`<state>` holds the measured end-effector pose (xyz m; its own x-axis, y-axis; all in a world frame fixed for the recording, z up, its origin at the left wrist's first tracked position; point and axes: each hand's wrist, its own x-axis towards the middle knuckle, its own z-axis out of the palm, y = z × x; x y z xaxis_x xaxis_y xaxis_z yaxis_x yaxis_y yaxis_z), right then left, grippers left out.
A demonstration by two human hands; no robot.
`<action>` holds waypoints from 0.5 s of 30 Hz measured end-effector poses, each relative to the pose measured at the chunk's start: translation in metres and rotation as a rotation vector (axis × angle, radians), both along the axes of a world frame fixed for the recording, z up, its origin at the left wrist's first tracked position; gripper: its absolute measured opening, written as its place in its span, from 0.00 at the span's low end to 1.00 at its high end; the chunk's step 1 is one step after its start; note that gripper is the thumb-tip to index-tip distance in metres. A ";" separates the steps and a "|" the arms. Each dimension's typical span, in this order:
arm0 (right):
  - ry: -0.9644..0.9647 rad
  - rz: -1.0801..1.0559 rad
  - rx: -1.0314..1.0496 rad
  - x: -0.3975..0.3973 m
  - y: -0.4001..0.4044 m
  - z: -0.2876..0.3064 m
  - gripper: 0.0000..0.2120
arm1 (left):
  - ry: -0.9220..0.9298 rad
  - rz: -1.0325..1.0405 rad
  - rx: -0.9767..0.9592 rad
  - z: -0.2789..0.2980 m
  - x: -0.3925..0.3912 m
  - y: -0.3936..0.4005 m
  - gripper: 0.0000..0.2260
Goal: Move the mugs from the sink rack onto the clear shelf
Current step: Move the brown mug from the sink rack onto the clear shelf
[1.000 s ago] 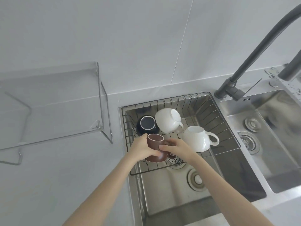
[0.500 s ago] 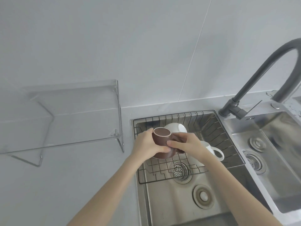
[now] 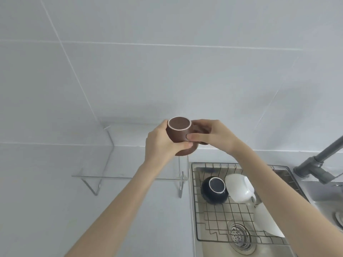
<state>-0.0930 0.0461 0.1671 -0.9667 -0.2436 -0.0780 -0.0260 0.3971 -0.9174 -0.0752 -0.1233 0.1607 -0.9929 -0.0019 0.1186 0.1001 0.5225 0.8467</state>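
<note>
Lifted out of the sink rack [image 3: 213,216], one brown mug [image 3: 179,138] sat clasped between your left hand [image 3: 163,145] and right hand [image 3: 213,135], above the clear shelf [image 3: 130,176]. Below your right hand, three mugs stayed racked: one dark mug [image 3: 213,191], two white mugs [image 3: 239,189].

Both forearms are bare, no sleeves; the hands [image 3: 185,138] wear nothing.

My grip holds the brown mug [image 3: 179,136] over the clear shelf [image 3: 130,176], whose top below and left of it lies bare. Behind it stands only the tiled wall [image 3: 167,71]. Below and right, the sink rack [image 3: 219,216] is crowded by a dark mug [image 3: 215,190] and white mugs [image 3: 239,190].
</note>
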 end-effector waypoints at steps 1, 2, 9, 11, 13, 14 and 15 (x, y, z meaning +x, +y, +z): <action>-0.011 0.024 0.001 -0.010 -0.008 0.000 0.18 | 0.001 0.034 0.000 -0.003 -0.005 -0.006 0.25; -0.029 0.041 -0.012 -0.022 -0.017 -0.001 0.16 | 0.008 0.068 -0.001 -0.007 -0.012 -0.013 0.25; -0.159 -0.004 -0.107 -0.086 -0.052 -0.022 0.21 | 0.039 0.279 0.004 -0.042 -0.044 -0.024 0.31; -0.182 -0.001 -0.099 -0.097 -0.055 -0.028 0.22 | 0.046 0.318 0.010 -0.050 -0.048 -0.020 0.33; -0.191 -0.004 -0.093 -0.104 -0.054 -0.034 0.23 | 0.052 0.351 0.004 -0.057 -0.052 -0.014 0.34; -0.193 -0.007 -0.094 -0.107 -0.053 -0.037 0.23 | 0.054 0.365 -0.003 -0.060 -0.053 -0.010 0.34; -0.195 -0.011 -0.098 -0.108 -0.052 -0.039 0.24 | 0.059 0.379 -0.008 -0.062 -0.054 -0.006 0.35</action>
